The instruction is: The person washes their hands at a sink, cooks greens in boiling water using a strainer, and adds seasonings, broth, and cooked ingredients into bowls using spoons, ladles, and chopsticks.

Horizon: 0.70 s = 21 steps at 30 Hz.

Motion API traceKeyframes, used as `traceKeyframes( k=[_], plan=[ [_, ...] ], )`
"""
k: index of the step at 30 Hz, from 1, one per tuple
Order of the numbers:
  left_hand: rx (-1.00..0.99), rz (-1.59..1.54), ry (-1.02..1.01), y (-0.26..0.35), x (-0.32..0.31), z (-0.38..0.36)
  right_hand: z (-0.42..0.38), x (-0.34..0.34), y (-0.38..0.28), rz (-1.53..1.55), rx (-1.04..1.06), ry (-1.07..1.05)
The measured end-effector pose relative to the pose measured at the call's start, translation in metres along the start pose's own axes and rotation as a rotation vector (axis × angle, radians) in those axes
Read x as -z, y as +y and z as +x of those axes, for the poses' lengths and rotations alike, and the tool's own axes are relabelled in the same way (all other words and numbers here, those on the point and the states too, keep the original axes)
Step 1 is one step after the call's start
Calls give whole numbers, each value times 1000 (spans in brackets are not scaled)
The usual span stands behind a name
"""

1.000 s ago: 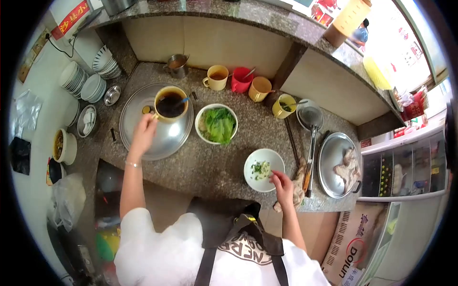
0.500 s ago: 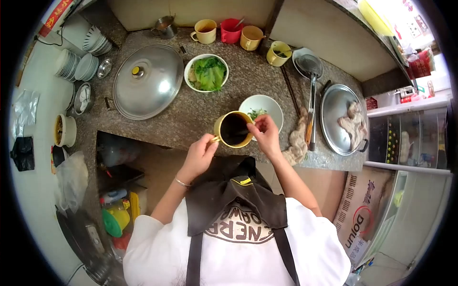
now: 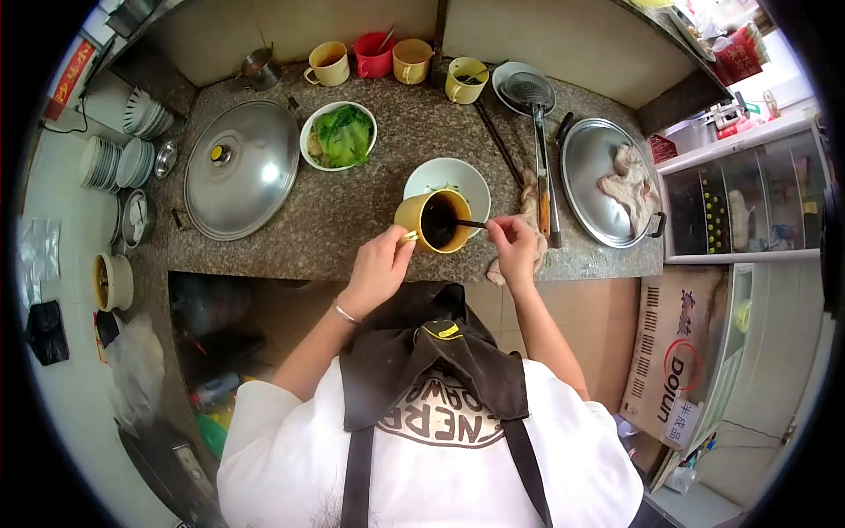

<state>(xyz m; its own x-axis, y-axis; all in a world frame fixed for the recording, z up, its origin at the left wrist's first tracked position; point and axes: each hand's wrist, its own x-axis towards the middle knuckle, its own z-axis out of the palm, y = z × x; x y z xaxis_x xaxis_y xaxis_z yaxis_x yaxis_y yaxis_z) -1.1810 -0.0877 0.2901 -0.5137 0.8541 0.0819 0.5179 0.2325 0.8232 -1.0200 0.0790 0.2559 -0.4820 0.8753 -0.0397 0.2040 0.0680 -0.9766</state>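
Note:
My left hand [image 3: 378, 264] is closed on the handle of a yellow mug [image 3: 409, 216] with dark liquid inside. The mug leans toward the right, held above the counter's front part. Between the thumb and fingers of my right hand [image 3: 517, 249] is the thin dark handle of a spoon [image 3: 473, 224]; its far end is hidden in the mug. Just behind the mug stands a white bowl [image 3: 471, 180] with a few chopped greens in it, partly covered by the mug. Farther left, another white bowl [image 3: 342, 136] holds leafy lettuce.
A large lidded pan [image 3: 255, 180] occupies the left of the counter. Several mugs [image 3: 412, 62] line the back wall. Chopsticks [image 3: 499, 141], a strainer [image 3: 530, 89] and a crumpled cloth [image 3: 531, 216] lie on the right, beside another metal lid [image 3: 591, 198] with a cloth on it.
The mug has tipped to the right over the bowl's near edge. My right hand has drawn the spoon outward to the right, showing more handle. The whole view has shifted.

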Motion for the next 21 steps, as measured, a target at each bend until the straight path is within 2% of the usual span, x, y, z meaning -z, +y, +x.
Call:
traceKeyframes(
  k=[1, 3, 7, 10, 16, 18, 19, 21],
  plan=[
    [9, -4, 5, 0, -1, 1, 0, 1, 6, 1, 4, 2],
    [53, -17, -3, -2, 0, 2, 2, 6, 13, 263, -117, 40],
    [194, -86, -27, -13, 3, -2, 5, 14, 8, 423, -220, 83],
    [237, -130, 20, -33, 4, -11, 10, 18, 12, 443, -151, 119],
    [344, -168, 45, -63, 19, -34, 20, 21, 34, 286, -29, 197],
    [377, -162, 49, -66, 25, -38, 20, 21, 38, -29, 104, 226],
    [394, -189, 64, -71, 26, -40, 19, 20, 33, -30, 103, 221],
    [413, -207, 67, -76, 30, -42, 18, 20, 18, -358, 451, 252]
  ],
)
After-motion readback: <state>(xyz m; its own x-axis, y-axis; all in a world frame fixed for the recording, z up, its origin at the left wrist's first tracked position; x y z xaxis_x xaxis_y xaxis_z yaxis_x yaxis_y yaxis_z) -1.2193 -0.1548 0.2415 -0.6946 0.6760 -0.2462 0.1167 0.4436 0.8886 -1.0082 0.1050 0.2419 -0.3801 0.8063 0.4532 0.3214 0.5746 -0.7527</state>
